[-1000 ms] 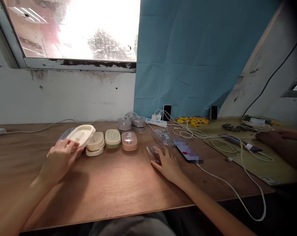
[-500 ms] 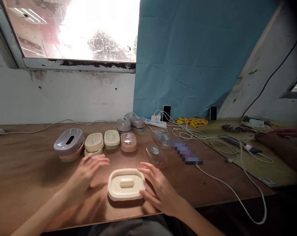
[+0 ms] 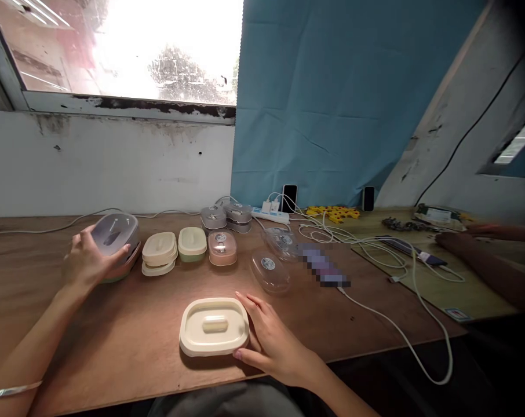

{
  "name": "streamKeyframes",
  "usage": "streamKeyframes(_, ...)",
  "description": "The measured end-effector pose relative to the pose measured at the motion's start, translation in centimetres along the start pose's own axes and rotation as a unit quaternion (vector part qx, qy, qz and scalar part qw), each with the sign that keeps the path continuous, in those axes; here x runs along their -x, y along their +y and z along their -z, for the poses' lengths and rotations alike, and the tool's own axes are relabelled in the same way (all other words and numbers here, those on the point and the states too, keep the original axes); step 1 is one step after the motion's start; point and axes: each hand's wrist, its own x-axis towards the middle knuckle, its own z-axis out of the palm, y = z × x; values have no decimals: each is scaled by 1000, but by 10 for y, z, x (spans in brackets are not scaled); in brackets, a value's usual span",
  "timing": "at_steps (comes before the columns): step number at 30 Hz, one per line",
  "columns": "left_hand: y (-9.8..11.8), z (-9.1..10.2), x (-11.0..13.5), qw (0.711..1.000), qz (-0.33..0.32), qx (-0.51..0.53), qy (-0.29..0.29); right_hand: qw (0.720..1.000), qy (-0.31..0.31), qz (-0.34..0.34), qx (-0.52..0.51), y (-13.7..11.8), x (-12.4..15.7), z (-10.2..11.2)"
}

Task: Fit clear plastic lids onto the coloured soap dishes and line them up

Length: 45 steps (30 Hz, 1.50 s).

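Note:
My left hand [image 3: 88,258] is wrapped round the greyish-lilac oval plastic tub [image 3: 117,231] on top of a stack at the left. The tub is tilted, with an oblong dark slot in its middle; pinkish and green pieces [image 3: 126,267] show under it. My right hand [image 3: 269,341] grips the right end of a cream oval plastic piece [image 3: 214,341], thumb on its near edge and fingers at the far side. This piece lies on the table before me, a raised bar in its sunken top; whether it is a lid alone or a closed box I cannot tell.
Behind lie stacked cream lids [image 3: 159,249], a green box with cream lid [image 3: 192,244], a pink box [image 3: 222,249], grey boxes [image 3: 228,217] and clear lids [image 3: 270,272]. White cables [image 3: 401,330], a power strip [image 3: 271,215] and phones are at right, with another person's arm [image 3: 484,260].
My left hand has moved left and away to the stack and taken hold of the greyish-lilac tub, which is now tilted. My right hand has closed further onto the cream piece.

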Motion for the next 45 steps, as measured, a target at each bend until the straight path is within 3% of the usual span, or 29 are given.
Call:
streamKeyframes(2,15,10,14,998,-20,54,7,1000,0,2,1,0,0,0)
streamKeyframes(3,25,13,23,992,-73,102,-16,1000,0,2,0,0,0,0)
streamKeyframes(4,36,15,34,970,-165,168,-68,1000,0,3,-2,1,0,0)
streamKeyframes(7,69,10,67,893,-326,242,-191,1000,8,11,-12,3,0,-1)
streamKeyframes(10,88,-5,90,851,-385,238,-265,999,15,25,-24,6,0,-3)
streamKeyframes(16,82,-24,107,849,-376,230,-290,999,16,23,-40,6,0,-2)
streamKeyframes(22,85,-39,125,859,-384,245,-235,998,-26,60,8,1,1,5)
streamKeyframes(24,90,-44,130,869,-377,233,-220,997,0,81,19,3,-1,10)
streamKeyframes(25,93,-46,132,874,-372,230,-214,996,42,77,35,5,-2,12)
streamKeyframes(27,96,-48,136,880,-361,234,-204,983,151,24,102,11,-9,20)
streamKeyframes(29,97,-47,138,879,-350,256,-198,957,213,-69,186,19,-19,29)
streamKeyframes(32,95,-43,140,869,-339,292,-213,941,157,-179,240,30,-33,44)
streamKeyframes(35,91,-44,141,853,-336,317,-242,945,115,-195,236,35,-37,54)
streamKeyframes(38,87,-48,142,851,-312,340,-250,956,176,-162,168,25,-28,54)
streamKeyframes(41,84,-51,143,855,-267,363,-257,973,217,-66,42,8,-14,46)
streamKeyframes(45,82,-50,143,838,-223,405,-290,987,95,116,-62,-8,-4,31)
